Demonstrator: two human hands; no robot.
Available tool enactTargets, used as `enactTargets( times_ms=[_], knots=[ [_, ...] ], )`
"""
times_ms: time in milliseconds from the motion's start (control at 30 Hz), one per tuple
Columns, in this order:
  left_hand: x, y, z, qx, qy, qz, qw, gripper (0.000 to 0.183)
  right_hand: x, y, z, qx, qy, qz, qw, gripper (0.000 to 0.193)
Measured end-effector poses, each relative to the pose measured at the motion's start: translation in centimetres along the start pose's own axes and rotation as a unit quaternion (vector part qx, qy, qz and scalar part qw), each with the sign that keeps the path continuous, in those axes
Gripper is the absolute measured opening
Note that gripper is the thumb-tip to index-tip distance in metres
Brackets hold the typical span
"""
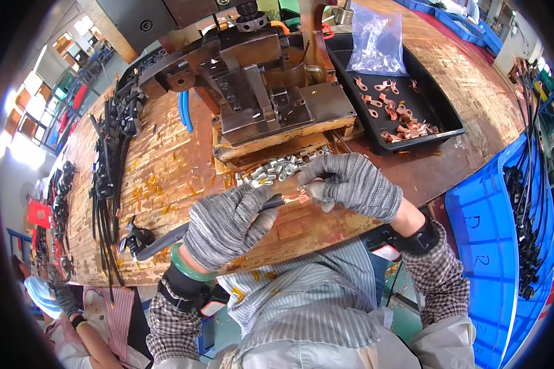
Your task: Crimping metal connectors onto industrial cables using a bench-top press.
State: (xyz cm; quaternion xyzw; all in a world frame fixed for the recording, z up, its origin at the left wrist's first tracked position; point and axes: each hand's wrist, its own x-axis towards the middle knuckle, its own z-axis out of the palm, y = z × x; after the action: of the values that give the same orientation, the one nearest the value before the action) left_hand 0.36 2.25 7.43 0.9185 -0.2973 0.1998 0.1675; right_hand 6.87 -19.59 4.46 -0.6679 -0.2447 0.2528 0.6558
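My left hand (231, 224), in a grey knitted glove, is closed around a black cable (163, 241) just behind its stripped end. Bare copper strands (297, 197) stick out past the left fingers. My right hand (354, 186), gloved alike, pinches at the tips of these strands; its fingers partly hide them. Right behind the hands, a pile of small silvery metal sleeves (280, 168) lies at the foot of a dark metal press (271, 92). The cable runs back under my left wrist to a black connector (137, 238) on the worn wooden table (166, 184).
A black tray (440, 114) at the right holds copper lugs (400, 120) and a clear plastic bag (377, 46) of silvery parts. Black cables (109, 166) lie at the left. A blue crate (483, 246) of cables stands at the right. Another person's gloved hand (61, 295) is at lower left.
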Motion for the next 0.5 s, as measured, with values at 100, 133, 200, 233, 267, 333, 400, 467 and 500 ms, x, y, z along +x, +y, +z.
enactTargets(
  times_ms=[100, 133, 200, 233, 267, 333, 400, 467, 500],
  knots=[
    [-0.1, -0.1, 0.2, 0.000, 0.000, 0.008, 1.000, 0.027, 0.2, -0.5, 0.3, -0.011, 0.001, -0.024, 1.000, 0.014],
    [-0.2, -0.1, 0.2, 0.002, -0.003, 0.006, 1.000, 0.027, 0.2, -0.5, 0.3, -0.012, 0.001, -0.023, 1.000, 0.014],
    [-0.1, 0.1, 0.1, 0.009, -0.008, 0.008, 1.000, 0.027, 0.1, -0.3, 0.4, 0.010, 0.008, -0.033, 0.999, 0.014],
    [-0.1, 0.1, 0.1, 0.017, -0.013, 0.009, 1.000, 0.027, 0.1, -0.4, 0.4, 0.009, 0.008, -0.033, 0.999, 0.014],
    [-0.2, 0.0, 0.1, 0.016, -0.012, 0.010, 1.000, 0.027, 0.0, -0.5, 0.5, 0.012, 0.006, -0.032, 0.999, 0.015],
    [-0.4, -0.2, 0.3, 0.017, -0.012, 0.012, 1.000, 0.028, -0.3, -0.9, 0.6, 0.013, 0.003, -0.030, 0.999, 0.016],
    [-0.5, -0.4, 0.4, 0.012, -0.002, 0.016, 1.000, 0.028, -0.7, -1.3, 0.8, 0.064, -0.006, 0.010, 0.998, 0.018],
    [-0.5, -0.4, 0.2, 0.007, 0.007, 0.021, 1.000, 0.028, -0.8, -1.6, 0.8, 0.029, -0.012, -0.011, 0.999, 0.019],
    [-0.6, -0.6, 0.0, 0.022, -0.018, 0.012, 1.000, 0.029, -0.8, -1.7, 0.8, -0.006, -0.019, -0.032, 0.999, 0.020]
  ],
)
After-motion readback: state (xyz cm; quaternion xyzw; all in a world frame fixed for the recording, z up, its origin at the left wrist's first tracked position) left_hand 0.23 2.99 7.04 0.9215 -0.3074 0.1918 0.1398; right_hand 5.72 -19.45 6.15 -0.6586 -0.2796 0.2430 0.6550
